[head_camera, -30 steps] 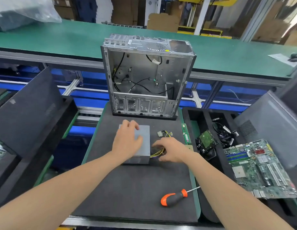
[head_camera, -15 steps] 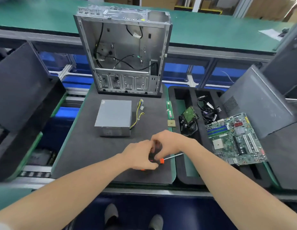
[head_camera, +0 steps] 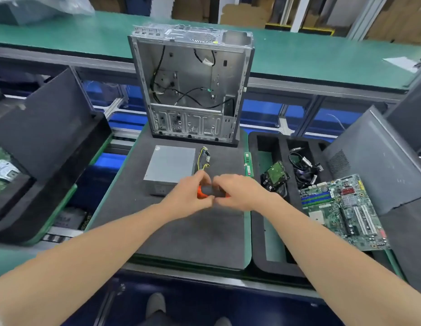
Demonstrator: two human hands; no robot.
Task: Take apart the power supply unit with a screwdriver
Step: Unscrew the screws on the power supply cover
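The grey power supply unit [head_camera: 170, 165] lies flat on the dark foam mat [head_camera: 186, 231], its yellow and black cable bundle [head_camera: 203, 158] trailing off its right side. Just in front of it, my left hand [head_camera: 189, 196] and my right hand [head_camera: 237, 192] meet above the mat. Both grip the orange and black screwdriver [head_camera: 204, 192], held level between them. Its handle shows in the gap between my fingers, and the shaft is hidden by my right hand.
An emptied computer case [head_camera: 193, 85] stands upright behind the unit. A memory stick [head_camera: 248, 164] lies at the mat's right edge. The black tray [head_camera: 259, 231] on the right holds a hard drive [head_camera: 275, 175], cables [head_camera: 303, 165] and a motherboard [head_camera: 343, 212]. Dark side panels lean left and right.
My hands left the power supply, reached the screwdriver at the mat's front edge, and have lifted it up toward the unit. The view has tilted back up.
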